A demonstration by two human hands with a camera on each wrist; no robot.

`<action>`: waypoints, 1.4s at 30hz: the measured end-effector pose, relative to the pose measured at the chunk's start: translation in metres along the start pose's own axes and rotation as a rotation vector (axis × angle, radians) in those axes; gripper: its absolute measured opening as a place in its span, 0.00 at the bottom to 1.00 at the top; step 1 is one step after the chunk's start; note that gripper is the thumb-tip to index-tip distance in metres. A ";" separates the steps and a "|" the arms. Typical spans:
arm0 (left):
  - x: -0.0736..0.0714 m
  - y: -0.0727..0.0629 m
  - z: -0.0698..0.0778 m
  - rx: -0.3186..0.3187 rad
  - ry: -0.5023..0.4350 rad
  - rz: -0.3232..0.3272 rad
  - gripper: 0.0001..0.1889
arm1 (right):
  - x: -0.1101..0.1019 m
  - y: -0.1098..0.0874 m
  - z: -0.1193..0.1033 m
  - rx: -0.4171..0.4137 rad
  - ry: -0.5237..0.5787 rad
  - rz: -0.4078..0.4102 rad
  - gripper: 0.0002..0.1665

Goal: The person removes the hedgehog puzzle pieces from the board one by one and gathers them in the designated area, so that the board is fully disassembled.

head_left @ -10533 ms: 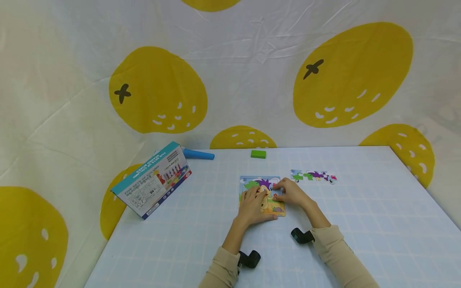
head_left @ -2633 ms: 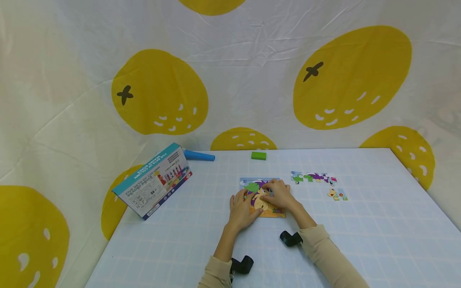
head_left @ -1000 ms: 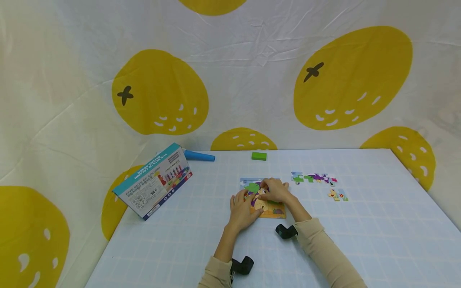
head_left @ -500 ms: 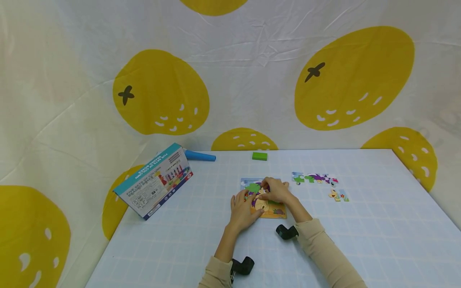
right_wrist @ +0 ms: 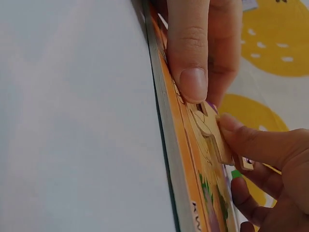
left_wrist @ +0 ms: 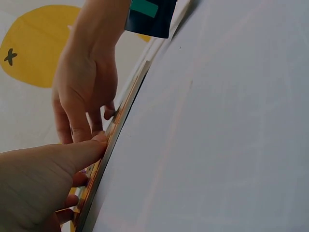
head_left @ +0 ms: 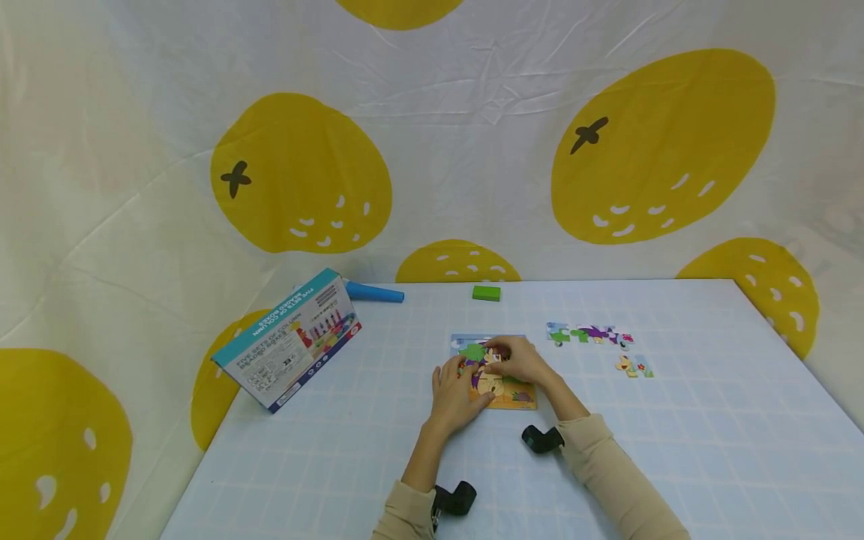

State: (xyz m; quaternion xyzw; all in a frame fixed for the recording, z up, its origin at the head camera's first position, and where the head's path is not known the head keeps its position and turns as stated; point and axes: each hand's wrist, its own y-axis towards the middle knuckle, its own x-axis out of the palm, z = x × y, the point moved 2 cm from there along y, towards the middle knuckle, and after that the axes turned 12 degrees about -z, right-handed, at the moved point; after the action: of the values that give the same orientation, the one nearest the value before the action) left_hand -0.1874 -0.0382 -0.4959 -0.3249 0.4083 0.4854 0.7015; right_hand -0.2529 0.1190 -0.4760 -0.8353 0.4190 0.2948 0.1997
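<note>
A picture jigsaw puzzle (head_left: 520,401) in a shallow board lies flat on the table. My left hand (head_left: 454,397) rests on its left part with fingers spread and the thumb (left_wrist: 91,151) on the near edge. Over the puzzle's right half, my right hand (head_left: 523,360) pinches a tan puzzle piece (right_wrist: 221,145), which stands tilted above the surface in the right wrist view. Its fingers hide much of the upper right of the picture. To the right lie loose puzzle pieces, a row (head_left: 594,334) of several and a smaller group (head_left: 634,366) below.
A printed cardboard box (head_left: 290,337) leans at the left, with a blue tapered object (head_left: 374,292) behind it. A green block (head_left: 486,293) sits near the table's back edge. The table (head_left: 304,465) meets a hanging cloth with yellow fruit prints.
Since the earliest frame, a smaller group of pieces has appeared below the row. Both hands have shifted left over the puzzle. Lately only the right hand has moved slightly.
</note>
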 end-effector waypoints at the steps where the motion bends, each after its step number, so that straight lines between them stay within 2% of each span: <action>1: 0.000 0.000 0.000 0.002 0.000 0.002 0.30 | 0.000 0.000 0.001 -0.010 0.017 0.003 0.25; 5: -0.001 -0.001 0.001 0.005 -0.006 0.010 0.27 | -0.002 -0.002 0.003 -0.045 0.076 0.002 0.24; 12: -0.002 -0.002 0.002 0.007 -0.026 0.025 0.24 | -0.008 -0.007 0.009 -0.100 0.169 -0.057 0.22; 16: -0.002 -0.002 0.002 0.007 -0.042 0.033 0.23 | -0.014 -0.011 0.007 -0.087 0.276 -0.060 0.20; 19: -0.002 -0.001 0.003 0.005 -0.050 0.038 0.23 | -0.018 -0.015 0.008 -0.059 0.309 -0.025 0.20; 26: -0.003 -0.002 0.003 -0.004 -0.047 0.048 0.22 | -0.028 -0.032 0.015 -0.015 0.254 0.055 0.22; 33: -0.003 -0.003 0.003 -0.011 -0.064 0.054 0.22 | -0.046 -0.056 0.029 -0.033 0.188 0.128 0.24; 37: -0.003 -0.003 0.004 -0.007 -0.071 0.057 0.22 | -0.059 -0.073 0.042 0.008 0.138 0.160 0.23; 42: -0.002 -0.003 0.004 -0.003 -0.075 0.066 0.22 | -0.077 -0.093 0.057 0.066 0.072 0.159 0.22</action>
State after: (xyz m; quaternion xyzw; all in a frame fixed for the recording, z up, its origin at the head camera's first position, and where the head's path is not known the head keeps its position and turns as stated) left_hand -0.1842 -0.0369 -0.4918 -0.2939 0.3918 0.5207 0.6993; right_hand -0.2322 0.2496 -0.4598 -0.8023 0.5006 0.2654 0.1878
